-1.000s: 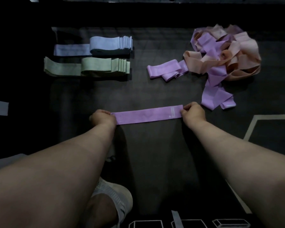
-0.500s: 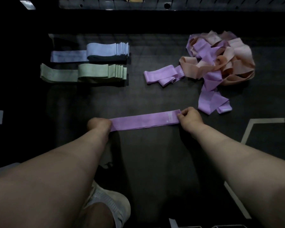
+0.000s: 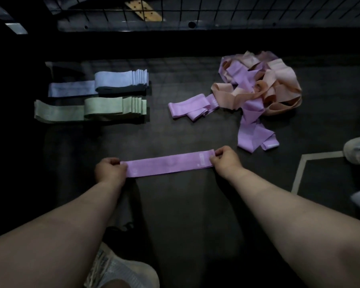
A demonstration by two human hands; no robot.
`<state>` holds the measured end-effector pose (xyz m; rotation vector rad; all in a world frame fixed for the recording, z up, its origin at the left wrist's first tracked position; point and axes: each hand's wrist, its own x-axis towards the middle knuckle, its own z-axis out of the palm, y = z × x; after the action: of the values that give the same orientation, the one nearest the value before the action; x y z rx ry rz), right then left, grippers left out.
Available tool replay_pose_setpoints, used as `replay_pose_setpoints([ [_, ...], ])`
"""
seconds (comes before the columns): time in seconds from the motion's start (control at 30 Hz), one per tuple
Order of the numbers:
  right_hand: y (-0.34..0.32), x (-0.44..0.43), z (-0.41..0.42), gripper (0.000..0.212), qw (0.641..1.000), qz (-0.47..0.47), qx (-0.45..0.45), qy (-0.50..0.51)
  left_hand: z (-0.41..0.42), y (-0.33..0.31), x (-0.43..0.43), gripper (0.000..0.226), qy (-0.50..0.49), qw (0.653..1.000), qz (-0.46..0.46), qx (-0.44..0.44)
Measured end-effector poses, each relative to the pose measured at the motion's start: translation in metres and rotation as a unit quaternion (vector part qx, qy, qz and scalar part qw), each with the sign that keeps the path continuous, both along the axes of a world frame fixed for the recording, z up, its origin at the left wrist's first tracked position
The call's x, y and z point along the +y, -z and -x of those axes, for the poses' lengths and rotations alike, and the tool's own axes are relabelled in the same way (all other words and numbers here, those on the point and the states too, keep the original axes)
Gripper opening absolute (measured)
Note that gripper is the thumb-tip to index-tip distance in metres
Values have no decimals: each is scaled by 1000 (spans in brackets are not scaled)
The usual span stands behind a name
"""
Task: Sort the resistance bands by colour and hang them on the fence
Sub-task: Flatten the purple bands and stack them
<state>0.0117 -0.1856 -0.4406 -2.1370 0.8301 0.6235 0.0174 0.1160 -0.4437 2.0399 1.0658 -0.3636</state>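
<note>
Left hand [image 3: 110, 169] and right hand [image 3: 224, 161] pinch the ends of a flat purple fabric resistance band [image 3: 168, 165], pulled straight over the dark floor mat [image 3: 185, 204], likely for stacking. Blue folded band stack [image 3: 112, 83] and green folded band stack [image 3: 104, 107] sit sorted near the mat's far-left corner; purple-and-peach tangled band heap [image 3: 258, 90] waits at the far right.

Along the far edge of the floor [image 3: 185, 204], the fence [image 3: 216, 7]. Toward the far left corner, the rear stack [image 3: 121, 80] just behind the front stack [image 3: 112, 106]. Toward the far right, the tangled pile [image 3: 264, 88]. Before these, in the middle, the flat band [image 3: 168, 165], gripped at its ends by left hand [image 3: 110, 170] and right hand [image 3: 224, 161]. At the near edge, a shoe [image 3: 121, 271]; at the right edge, a second shoe [image 3: 357, 150].
</note>
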Motion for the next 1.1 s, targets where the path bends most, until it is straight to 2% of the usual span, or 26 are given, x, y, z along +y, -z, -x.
replay_pose_setpoints([
  [0.13, -4, -4, -4, 28, 998, 55, 8, 2, 1, -3, -5, 35, 22, 999, -22, 20],
  [0.27, -13, -15, -9, 30, 979, 202, 30, 24, -3, -5, -7, 44, 43, 997, -48, 45],
  [0.4, -16, -33, -12, 43, 981, 170, 98, -1, -6, -13, -11, 40, 53, 993, -79, 65],
  [0.47, -18, -42, -13, 38, 983, 174, 54, 34, -8, -20, -16, 39, 61, 990, -105, 73],
  [0.57, -33, -50, -6, 15, 974, 173, -71, 126, -11, -35, -30, 43, 109, 984, -134, 49],
  [0.63, -47, -56, -6, 17, 968, 172, -134, 121, -18, -42, -40, 45, 154, 979, -134, 21],
  [0.77, -102, -62, -13, 23, 948, 91, -256, 164, -33, -83, -71, 45, 223, 969, -87, -54],
  [0.9, -170, -64, -24, 32, 928, 33, -333, 164, -46, -136, -112, 37, 268, 955, 25, -126],
  [0.97, -209, -64, -30, 32, 929, 25, -349, 119, -48, -167, -131, 35, 298, 936, 99, -160],
  [1.1, -293, -50, -32, 28, 944, -15, -330, -21, -46, -248, -165, 34, 367, 872, 249, -209],
])
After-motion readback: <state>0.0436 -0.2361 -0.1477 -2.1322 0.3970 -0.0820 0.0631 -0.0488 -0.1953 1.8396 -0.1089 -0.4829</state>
